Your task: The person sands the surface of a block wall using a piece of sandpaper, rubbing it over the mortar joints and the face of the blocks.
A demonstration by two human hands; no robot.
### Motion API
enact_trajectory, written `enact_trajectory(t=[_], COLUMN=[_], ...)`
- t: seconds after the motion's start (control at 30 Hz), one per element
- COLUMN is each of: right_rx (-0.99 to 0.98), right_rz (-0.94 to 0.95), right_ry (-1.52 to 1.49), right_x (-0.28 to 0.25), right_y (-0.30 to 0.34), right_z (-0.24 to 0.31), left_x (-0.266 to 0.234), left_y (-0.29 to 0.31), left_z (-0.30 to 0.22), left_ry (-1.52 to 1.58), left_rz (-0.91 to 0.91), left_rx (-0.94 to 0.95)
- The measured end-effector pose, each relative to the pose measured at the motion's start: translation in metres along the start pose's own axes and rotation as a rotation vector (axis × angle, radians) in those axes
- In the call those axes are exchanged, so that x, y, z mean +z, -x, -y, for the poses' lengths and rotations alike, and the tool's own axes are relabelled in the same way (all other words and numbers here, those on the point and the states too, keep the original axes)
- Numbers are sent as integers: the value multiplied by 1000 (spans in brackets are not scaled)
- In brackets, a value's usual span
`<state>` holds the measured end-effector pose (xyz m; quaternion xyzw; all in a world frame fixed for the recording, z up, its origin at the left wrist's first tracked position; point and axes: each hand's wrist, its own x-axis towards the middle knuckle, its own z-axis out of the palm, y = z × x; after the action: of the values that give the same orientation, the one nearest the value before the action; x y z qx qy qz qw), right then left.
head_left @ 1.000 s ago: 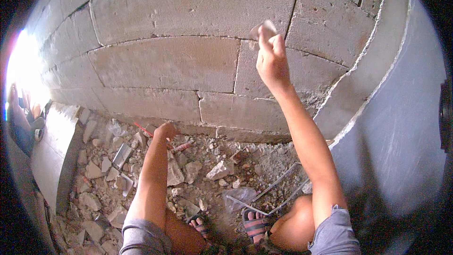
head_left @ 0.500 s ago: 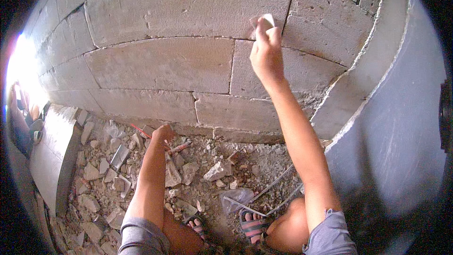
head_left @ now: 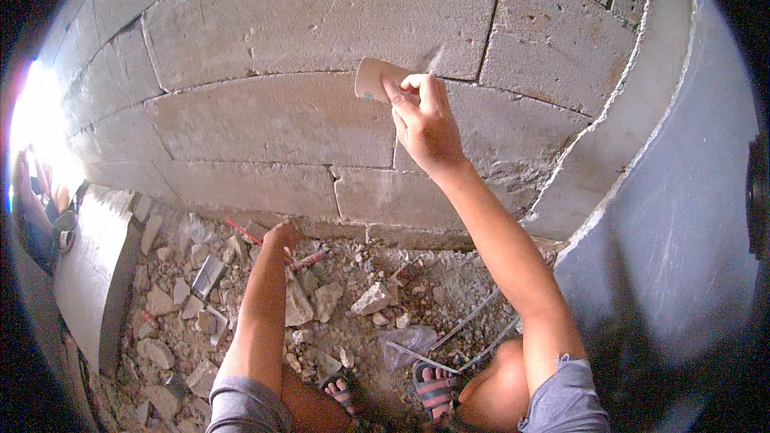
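A thin beige, slightly curled card-like sheet with a small green mark is pinched between the thumb and fingers of my right hand. That hand is raised before the block wall, close to a joint between courses. A faint rubbed smear shows on the block just above it. Low down at the foot of the wall, my left hand is curled with its back toward me. Its fingertips are mostly hidden, so what they grip, if anything, is unclear. Red strips lie close beside it.
Broken stone and rubble cover the ground, with a clear plastic bag and thin grey rods near my sandalled feet. A pale slab leans at left. A smooth blue-grey wall bounds the right. Part of another person shows far left.
My right hand has come down and left, away from the upper block, and turned so the sheet shows its flat side. The left hand stays near the wall's foot.
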<state>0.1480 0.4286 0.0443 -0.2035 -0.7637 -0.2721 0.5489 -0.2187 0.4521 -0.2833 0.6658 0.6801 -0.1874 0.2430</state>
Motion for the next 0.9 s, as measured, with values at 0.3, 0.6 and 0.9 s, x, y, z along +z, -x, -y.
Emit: enact_trajectory(t=[0.3, 0.6, 0.9], right_rx=[31, -34, -45], right_rz=[-110, -44, 42], right_ry=[263, 224, 221], right_x=[-5, -10, -8], right_y=[3, 2, 6], right_z=[-52, -54, -45], left_x=[9, 19, 16], left_y=[2, 7, 7], left_z=[12, 22, 17], left_ry=[8, 30, 28], left_rz=[8, 4, -3], left_rx=[-19, -45, -43])
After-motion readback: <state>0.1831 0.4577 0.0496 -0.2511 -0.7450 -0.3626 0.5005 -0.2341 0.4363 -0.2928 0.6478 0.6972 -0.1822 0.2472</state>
